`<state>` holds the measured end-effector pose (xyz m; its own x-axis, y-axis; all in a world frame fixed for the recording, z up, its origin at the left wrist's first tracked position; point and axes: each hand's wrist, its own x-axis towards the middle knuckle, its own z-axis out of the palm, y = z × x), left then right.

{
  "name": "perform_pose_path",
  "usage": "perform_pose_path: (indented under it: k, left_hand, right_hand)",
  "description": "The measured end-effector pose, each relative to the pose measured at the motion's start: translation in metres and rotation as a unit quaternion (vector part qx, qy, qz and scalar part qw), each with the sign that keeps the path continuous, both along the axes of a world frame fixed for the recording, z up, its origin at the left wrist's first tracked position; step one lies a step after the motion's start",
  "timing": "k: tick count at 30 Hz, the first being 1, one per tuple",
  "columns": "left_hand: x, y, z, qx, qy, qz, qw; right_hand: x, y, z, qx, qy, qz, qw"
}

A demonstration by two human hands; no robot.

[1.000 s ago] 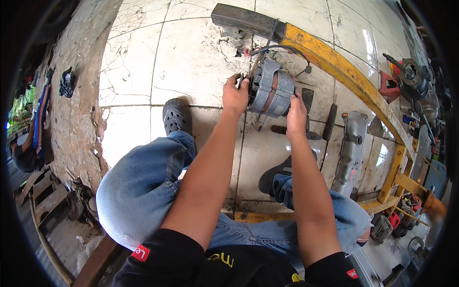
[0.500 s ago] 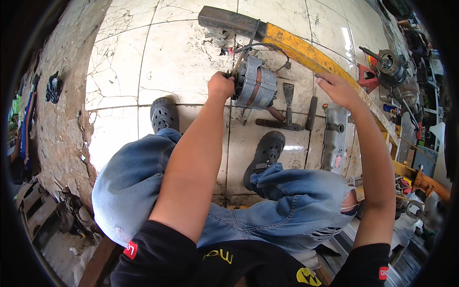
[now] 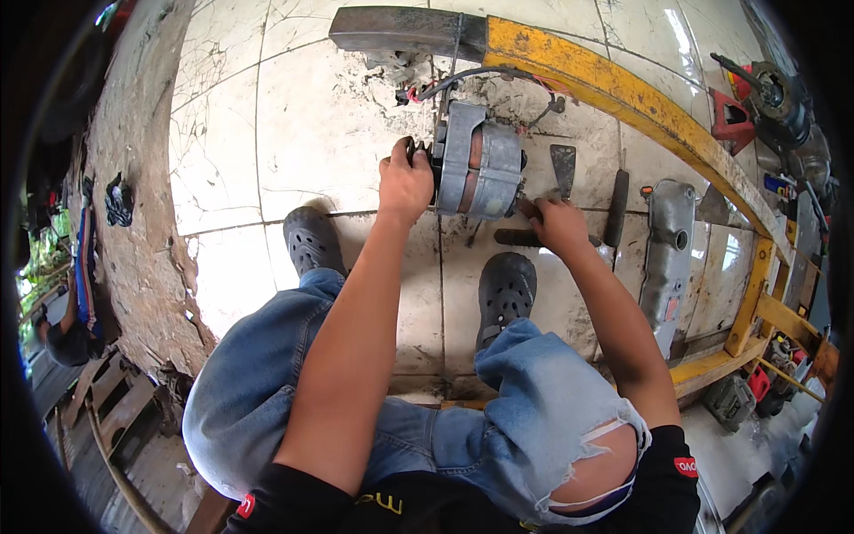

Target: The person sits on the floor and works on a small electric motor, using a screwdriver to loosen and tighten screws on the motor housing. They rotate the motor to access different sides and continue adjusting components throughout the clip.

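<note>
A grey metal alternator with a copper-brown band round its middle lies on the tiled floor between my feet. My left hand is closed round the dark pulley end at its left. My right hand is down beside its right end, fingers curled among the tools. A short brown handle shows at the fingertips; what the fingers grip is hidden. Beyond them lies a flat scraper blade. A black-handled tool lies to the right. Another dark handle lies partly under my right hand.
A yellow steel beam with a dark end arches beyond the alternator, cables beside it. A silver metal cover lies at the right. A red stand and machine parts stand far right. Rough bare ground borders the tiles at left.
My right hand has come from the yellow beam down and left to the tools beside the alternator. My left hand keeps its grip on the pulley end. The view has shifted slightly.
</note>
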<state>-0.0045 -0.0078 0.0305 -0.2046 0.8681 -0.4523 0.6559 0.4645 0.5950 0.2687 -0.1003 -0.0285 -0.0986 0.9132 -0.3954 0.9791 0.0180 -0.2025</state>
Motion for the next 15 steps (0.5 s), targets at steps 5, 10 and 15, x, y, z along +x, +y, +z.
perform_pose_path:
  k: [5,10,15]
  left_hand:
    - [0.005,0.01,-0.009,-0.055,-0.138,0.053,0.987]
    - [0.021,0.003,-0.023,-0.012,-0.251,0.22,0.943]
    - [0.04,0.0,-0.039,0.089,-0.216,0.302,0.924]
  right_hand:
    - [0.001,0.007,-0.004,0.001,0.012,-0.049,0.999]
    - [0.02,0.027,0.03,-0.037,0.203,-0.26,0.943]
    - [0.024,0.061,0.107,-0.031,0.363,-0.264,0.893]
